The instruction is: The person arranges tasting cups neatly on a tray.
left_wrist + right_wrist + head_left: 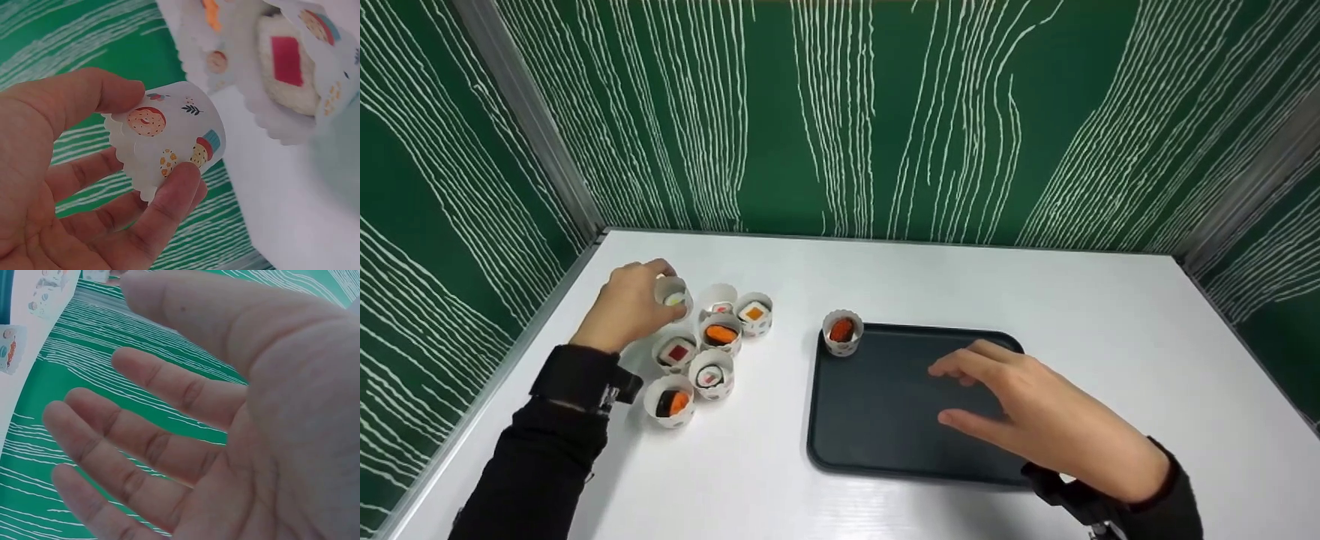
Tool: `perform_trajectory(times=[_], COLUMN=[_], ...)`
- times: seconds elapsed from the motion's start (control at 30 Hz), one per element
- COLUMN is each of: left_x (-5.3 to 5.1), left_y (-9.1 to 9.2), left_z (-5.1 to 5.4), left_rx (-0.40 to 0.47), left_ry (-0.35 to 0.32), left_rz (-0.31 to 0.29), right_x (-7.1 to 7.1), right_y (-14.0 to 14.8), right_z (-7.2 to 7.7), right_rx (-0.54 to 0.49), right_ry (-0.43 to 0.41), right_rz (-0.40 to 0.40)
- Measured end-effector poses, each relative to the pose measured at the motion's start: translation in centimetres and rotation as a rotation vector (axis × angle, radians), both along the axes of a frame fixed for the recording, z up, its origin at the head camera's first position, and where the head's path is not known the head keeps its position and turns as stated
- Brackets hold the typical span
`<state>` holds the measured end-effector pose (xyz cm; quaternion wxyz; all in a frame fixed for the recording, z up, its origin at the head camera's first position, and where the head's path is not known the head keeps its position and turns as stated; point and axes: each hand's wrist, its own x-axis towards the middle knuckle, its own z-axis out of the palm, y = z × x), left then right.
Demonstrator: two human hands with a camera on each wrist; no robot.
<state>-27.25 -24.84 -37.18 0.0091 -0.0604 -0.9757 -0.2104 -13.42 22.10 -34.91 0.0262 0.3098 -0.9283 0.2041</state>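
Note:
My left hand [626,304] pinches a white paper baking cup [169,126] between thumb and fingers, at the far left of the table. Donut and cupcake prints cover its side, and in the head view a sushi piece with a green centre [673,299] lies inside it. Close by stand several more paper cups with sushi, among them one with a red-centred piece [676,352] and one with an orange-topped piece [721,334]. Over the dark tray [877,420] hovers my right hand [1020,405], fingers spread loosely and holding nothing.
On the tray's back left corner stands a paper cup with red roe sushi [842,331]. The white table [765,465] meets green panels [840,120] with white wavy lines at the back and sides. Grey metal posts [529,112] stand at the corners.

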Motion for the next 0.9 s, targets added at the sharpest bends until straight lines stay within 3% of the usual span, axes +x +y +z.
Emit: perform_trajectory(times=[0.37, 0.63, 0.9], left_x=[3.7, 5.9, 7.4], left_y=[2.7, 5.0, 7.4], left_z=[1.7, 2.1, 2.5], left_rx=[0.048, 0.094, 0.134], left_ry=[0.090, 0.226, 0.275], left_rz=[-0.051, -0.131, -0.164], right_x=[-0.1, -0.1, -0.3], right_y=[0.2, 0.3, 0.3], right_z=[0.1, 0.1, 0.1], right_rx=[0.013, 0.017, 0.010], right_ry=[-0.046, -0.022, -0.034], right_rz=[-0.016, -0.013, -0.015])
